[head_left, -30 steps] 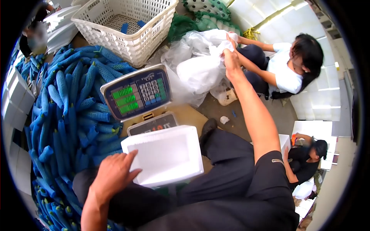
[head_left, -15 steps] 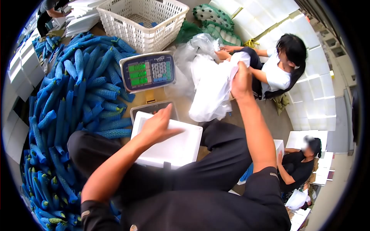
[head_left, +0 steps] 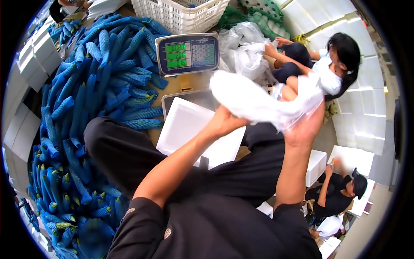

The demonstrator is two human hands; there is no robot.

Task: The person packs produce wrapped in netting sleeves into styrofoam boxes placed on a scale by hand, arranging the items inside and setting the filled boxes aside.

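White plastic bag (head_left: 261, 101) is hanging in mid-air between the two hands, motion-blurred. Left hand (head_left: 225, 122) is touching its lower edge, fingers partly hidden; cannot tell how far they are closing. Right hand (head_left: 303, 128) is supporting the other end, bag covering the fingers, so grip is also unclear. Open foam box (head_left: 183, 126) is sitting tilted by the person's lap, partly covering the scale platform (head_left: 171, 102); left forearm is crossing in front of the box. Scale display (head_left: 188, 54) is glowing green behind. Blue-netted vegetables (head_left: 92, 103) are filling the left side, crowding up to the scale. White crate (head_left: 183, 18) and green net sacks (head_left: 264, 15) are standing farther back, with crumpled clear plastic (head_left: 248, 51) nearby. Bag is blocking part of a seated co-worker (head_left: 328, 77); another person in black (head_left: 331, 196) is working lower right. White boxes (head_left: 363, 105) are lining the right side.
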